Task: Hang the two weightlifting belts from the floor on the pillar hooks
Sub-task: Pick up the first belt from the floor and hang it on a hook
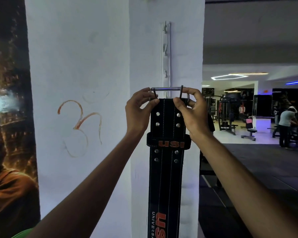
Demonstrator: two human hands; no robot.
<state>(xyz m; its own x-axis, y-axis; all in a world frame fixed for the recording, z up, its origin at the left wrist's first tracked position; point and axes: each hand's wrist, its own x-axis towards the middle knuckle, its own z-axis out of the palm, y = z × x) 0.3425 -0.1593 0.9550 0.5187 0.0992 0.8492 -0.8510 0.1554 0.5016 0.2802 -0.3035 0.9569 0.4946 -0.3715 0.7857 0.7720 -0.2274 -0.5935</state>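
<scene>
A black weightlifting belt [167,177] with orange lettering and metal rivets hangs straight down against the white pillar [144,66]. Its steel buckle [169,91] is at the top, level with the lower end of a white hook rail [165,54] screwed vertically to the pillar. My left hand [138,111] pinches the buckle's left corner and my right hand [191,110] pinches its right corner. Three hooks show on the rail above the buckle, all bare. Whether the buckle rests on a hook behind it is hidden. Only one belt is in view.
A dark poster [9,117] covers the wall left of the pillar. An orange symbol [79,126] is drawn on the pillar's left face. To the right lies the gym floor with benches and machines [229,114], and a person [286,127] stands far off.
</scene>
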